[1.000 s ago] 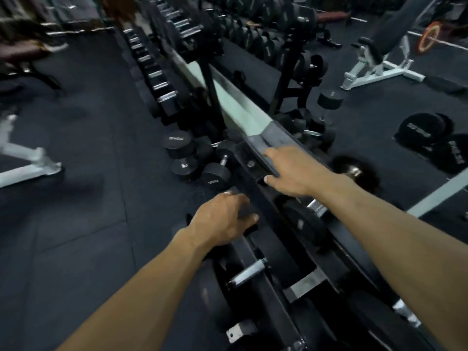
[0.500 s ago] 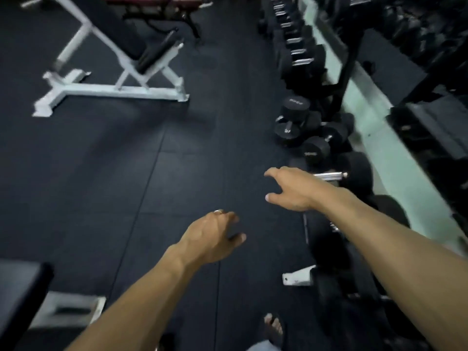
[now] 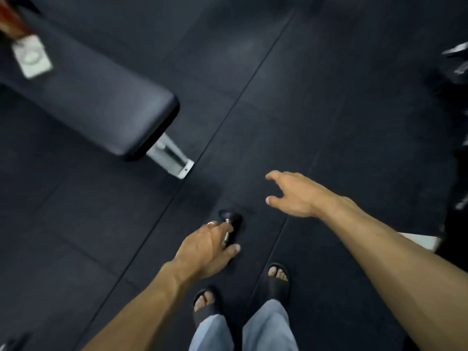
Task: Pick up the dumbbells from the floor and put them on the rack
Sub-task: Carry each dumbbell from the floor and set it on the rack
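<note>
Your head is tilted almost straight down at the dark rubber floor (image 3: pixel 316 102), with its tile seams running diagonally past your feet. Your left hand (image 3: pixel 206 252) hangs low in front of your left foot (image 3: pixel 203 301), and its grip is loose: fingers curled partway, thumb out to the side, not wrapped around anything. Just beyond and partly under those fingers lies a small dark dumbbell (image 3: pixel 231 225) on the floor, its near end hidden by your hand and a glint of metal handle showing beside your knuckles; whether your fingertips touch it you cannot tell from this angle. Your right hand (image 3: pixel 295 193) is farther forward and higher in the view, spread wide with the fingers splayed, its grip open and holding nothing, well apart from the dumbbell. Your right foot (image 3: pixel 278 279) stands just right of a floor seam, both feet in dark open-toed slides below pale trouser legs (image 3: pixel 268 328). To the upper left, a padded black bench (image 3: pixel 101 102) on a pale metal frame (image 3: pixel 169 155) angles toward you. At the far right edge, dark blurred shapes with bits of metal show, too smeared to identify.
</note>
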